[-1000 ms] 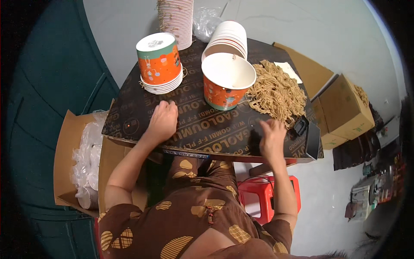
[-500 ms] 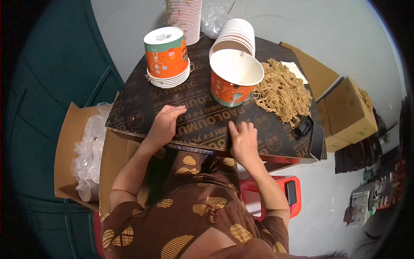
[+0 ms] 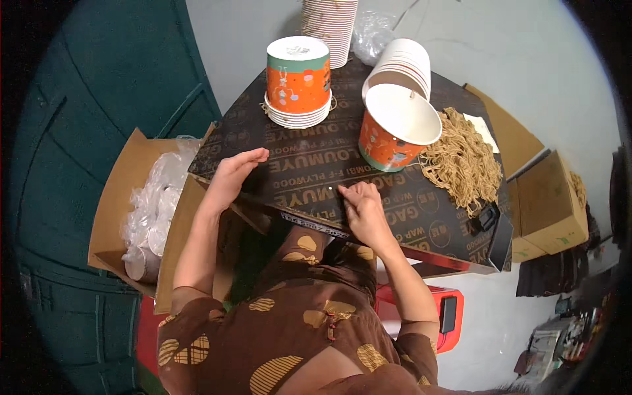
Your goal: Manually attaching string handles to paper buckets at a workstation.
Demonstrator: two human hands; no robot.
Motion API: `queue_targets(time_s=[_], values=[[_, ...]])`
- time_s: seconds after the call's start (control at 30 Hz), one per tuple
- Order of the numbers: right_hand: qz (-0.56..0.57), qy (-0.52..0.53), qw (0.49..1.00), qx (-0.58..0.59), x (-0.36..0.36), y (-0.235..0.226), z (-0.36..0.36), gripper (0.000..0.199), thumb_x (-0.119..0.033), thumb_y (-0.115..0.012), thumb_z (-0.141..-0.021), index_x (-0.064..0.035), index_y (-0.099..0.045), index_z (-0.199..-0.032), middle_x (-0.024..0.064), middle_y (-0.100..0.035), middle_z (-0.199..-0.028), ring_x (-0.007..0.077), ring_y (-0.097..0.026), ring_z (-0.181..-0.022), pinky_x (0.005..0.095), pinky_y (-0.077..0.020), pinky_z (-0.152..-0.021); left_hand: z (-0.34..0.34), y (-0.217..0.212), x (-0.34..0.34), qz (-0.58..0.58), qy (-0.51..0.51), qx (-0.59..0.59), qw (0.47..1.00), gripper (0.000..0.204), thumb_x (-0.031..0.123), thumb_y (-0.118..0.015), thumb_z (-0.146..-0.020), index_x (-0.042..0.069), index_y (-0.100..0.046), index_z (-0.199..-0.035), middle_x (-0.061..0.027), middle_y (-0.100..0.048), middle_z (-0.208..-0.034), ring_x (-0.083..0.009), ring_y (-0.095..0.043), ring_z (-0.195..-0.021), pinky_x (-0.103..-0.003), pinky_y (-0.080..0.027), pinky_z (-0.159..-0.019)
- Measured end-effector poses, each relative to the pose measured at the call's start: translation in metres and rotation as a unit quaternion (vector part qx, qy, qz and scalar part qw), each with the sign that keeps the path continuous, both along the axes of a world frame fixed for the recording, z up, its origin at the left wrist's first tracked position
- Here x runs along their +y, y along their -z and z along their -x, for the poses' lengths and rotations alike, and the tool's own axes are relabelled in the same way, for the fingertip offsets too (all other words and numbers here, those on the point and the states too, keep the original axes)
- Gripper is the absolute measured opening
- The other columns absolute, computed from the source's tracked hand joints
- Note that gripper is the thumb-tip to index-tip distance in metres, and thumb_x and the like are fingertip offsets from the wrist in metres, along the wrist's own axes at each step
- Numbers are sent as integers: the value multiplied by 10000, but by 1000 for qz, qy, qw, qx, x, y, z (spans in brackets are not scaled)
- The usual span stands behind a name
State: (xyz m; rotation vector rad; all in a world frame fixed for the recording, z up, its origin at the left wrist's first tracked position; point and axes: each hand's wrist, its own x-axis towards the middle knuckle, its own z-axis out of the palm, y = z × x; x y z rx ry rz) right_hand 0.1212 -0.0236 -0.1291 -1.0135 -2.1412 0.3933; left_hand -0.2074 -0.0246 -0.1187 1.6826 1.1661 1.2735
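Work surface: dark plywood board (image 3: pixel 316 164) with pale printed lettering, used as a tabletop.
Left hand (image 3: pixel 232 176): flat on the board's near left edge, fingers stretched out and close together, holding nothing.
Right hand (image 3: pixel 361 209): resting on the board near its front edge, fingers curled narrow, tips pressed to the surface (whether anything is pinched beneath cannot be told).
Open paper tub (image 3: pixel 395 131): orange, white inside, tilted, just beyond the right hand.
Lidded paper tub (image 3: pixel 297 74): orange, upright on a stack of white lids (image 3: pixel 296 117), well beyond the left hand.
Dry noodles (image 3: pixel 461 161): tan heap, right of the open tub.
Cardboard box (image 3: pixel 118 217): left of the board, holds clear plastic lids (image 3: pixel 155 204).
Nested cups (image 3: pixel 403 62): behind the open tub.
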Motion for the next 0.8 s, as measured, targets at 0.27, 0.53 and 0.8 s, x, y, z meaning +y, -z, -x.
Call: queue_targets(time_s=[0.27, 0.53, 0.8], values=[[34, -1, 999, 33, -5, -5, -4, 310, 77, -606, -831, 41, -697, -1125, 168, -587, -912, 338, -524, -910, 417, -437, -839, 12, 0, -2, 27, -31, -127, 991, 356, 89, -513, -999, -77, -585, -1306, -149, -654, -1295, -225, -629, -1175, -339, -447, -1055], [-15, 50, 997, 56, -22, 2, -16, 299, 74, -600, -828, 57, -680, -1116, 168, -593, -930, 333, -524, -926, 410, -438, -848, -13, -1, -22, 71, -317, 453, 830, 522, 297, -542, -995, -116, -517, -1312, -280, -491, -1415, -436, -373, -1385, -632, -218, -1148], [1, 59, 993, 107, -24, 2, -17, 297, 60, -576, -854, 36, -686, -1129, 164, -603, -932, 328, -537, -928, 398, -447, -862, -78, 2, -10, 24, -159, 484, 860, 743, 438, -593, -946, -186, -426, -1311, -389, -410, -1411, -511, -341, -1373, -566, -228, -1167]])
